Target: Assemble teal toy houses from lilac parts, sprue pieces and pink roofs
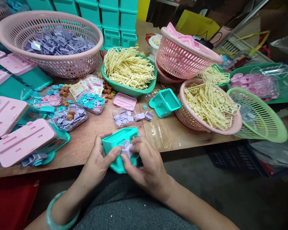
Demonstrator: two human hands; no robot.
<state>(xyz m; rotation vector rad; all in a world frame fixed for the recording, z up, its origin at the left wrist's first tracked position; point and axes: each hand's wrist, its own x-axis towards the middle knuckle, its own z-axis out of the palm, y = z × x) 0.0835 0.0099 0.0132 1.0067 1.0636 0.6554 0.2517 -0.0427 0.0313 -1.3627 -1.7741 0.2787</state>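
Note:
In front of my lap, at the table's near edge, a teal plastic box (115, 137) is tilted in my hands. My left hand (102, 156) is closed around its left side, the thumb lying across the front. A small lavender plastic piece (126, 149) sits against the face of the box. My right hand (144, 158) pinches that piece between thumb and fingers, and my left thumb touches its edge. Just beyond lies a clear tray of lavender pieces (124, 117), with a pink lid (125, 101) behind it. Another teal box (165, 102) stands to the right.
A large pink basket (96, 60) holds lavender parts. Cream frames fill a green basket (134, 92) and a pink basket (237, 123). Teal boxes with pink lids (24, 143) crowd the left side. A light green basket (275, 127) overhangs the right edge. Teal bins (88, 12) are stacked behind.

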